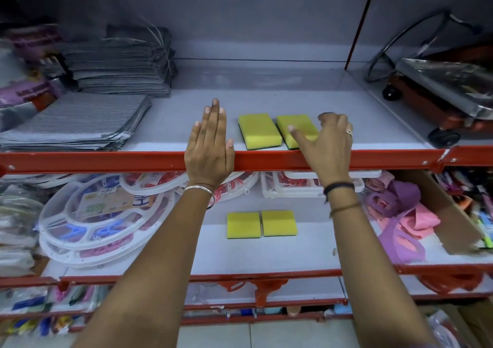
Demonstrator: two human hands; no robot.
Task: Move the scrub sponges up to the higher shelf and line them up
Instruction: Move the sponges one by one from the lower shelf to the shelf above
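Two yellow scrub sponges lay on the higher shelf (373, 131), side by side near its red front edge, each with a dark scouring layer underneath. The left upper sponge (259, 131) sat just beside the right upper sponge (296, 126), a narrow gap between them, both angled slightly.

The left hand (209, 147) lay flat, palm down, over the shelf's front rail, its fingers (213, 118) straight, spread and holding nothing, just left of the left upper sponge and apart from it. A metal bangle circled that wrist.

The right hand (326, 145) hovered over the right upper sponge with fingers loosely curled and parted; the thumb lay across the sponge's near right corner, but no firm grip showed. A ring sat on one finger and dark bands on the wrist.

On the lower shelf (266, 257), two more sponges waited: the left lower sponge (243, 225) and the right lower sponge (278, 222), almost touching and squared to each other, between the two forearms.

Folded grey cloths (80, 120) were stacked at the left of the higher shelf, and round white plastic hangers (93, 219) lay left on the lower shelf. Pink and purple cloth pieces (400, 214) lay to the right.
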